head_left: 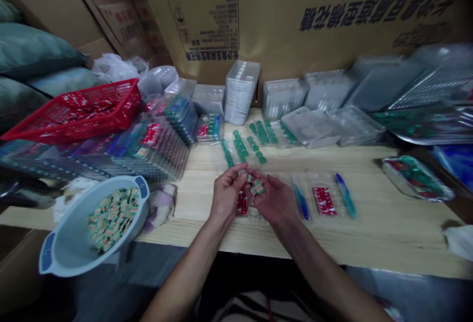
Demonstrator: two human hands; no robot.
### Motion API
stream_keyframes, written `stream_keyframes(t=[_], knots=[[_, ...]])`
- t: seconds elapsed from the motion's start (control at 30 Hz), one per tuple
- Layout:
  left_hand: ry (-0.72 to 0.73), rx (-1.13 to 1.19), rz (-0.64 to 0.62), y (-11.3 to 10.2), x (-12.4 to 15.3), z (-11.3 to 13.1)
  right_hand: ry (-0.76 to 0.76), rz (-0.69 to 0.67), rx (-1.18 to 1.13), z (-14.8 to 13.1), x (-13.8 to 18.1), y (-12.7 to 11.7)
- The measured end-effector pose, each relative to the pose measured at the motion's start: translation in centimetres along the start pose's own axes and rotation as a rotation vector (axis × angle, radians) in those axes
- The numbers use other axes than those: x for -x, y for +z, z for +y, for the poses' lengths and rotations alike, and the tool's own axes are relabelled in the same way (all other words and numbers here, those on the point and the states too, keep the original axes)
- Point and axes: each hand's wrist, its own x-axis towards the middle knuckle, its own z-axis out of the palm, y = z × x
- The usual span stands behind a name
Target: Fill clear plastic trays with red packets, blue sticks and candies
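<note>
My left hand is closed in a pinch at the middle of the table, with a small green-and-tan block between thumb and fingers. Against it, my right hand is cupped and holds several small green-and-tan blocks near its fingertips. Under the hands lies a clear plastic tray, mostly covered, with a red-and-white packet in it. To the right, another clear tray holds a red-and-white packet and a blue pen-shaped piece. A second blue piece lies closer to my right hand.
A light blue basin of similar blocks stands at the left. Behind it are a red basket and stacked filled trays. Green pieces lie in trays ahead. Clear tray stacks line the back, before a large cardboard box.
</note>
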Motion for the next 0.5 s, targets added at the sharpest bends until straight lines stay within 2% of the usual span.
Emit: stream_keyframes(t=[0.13, 0.23, 0.37, 0.5], knots=[[-0.226, 0.219, 0.052, -1.1, -0.8, 0.6, -0.019, 0.028, 0.133, -0.3, 0.3, 0.4], [-0.295, 0.242, 0.087, -1.7, -0.7, 0.9, -0.021, -0.018, 0.311, -0.3, 0.3, 0.1], [-0.233, 0.189, 0.14, -2.3, -0.4, 0.4, -0.026, -0.046, 0.544, -0.2, 0.5, 0.0], [-0.149, 0.127, 0.171, -2.4, -0.3, -0.7, -0.145, -0.044, 0.751, 0.5, 0.1, 0.0]])
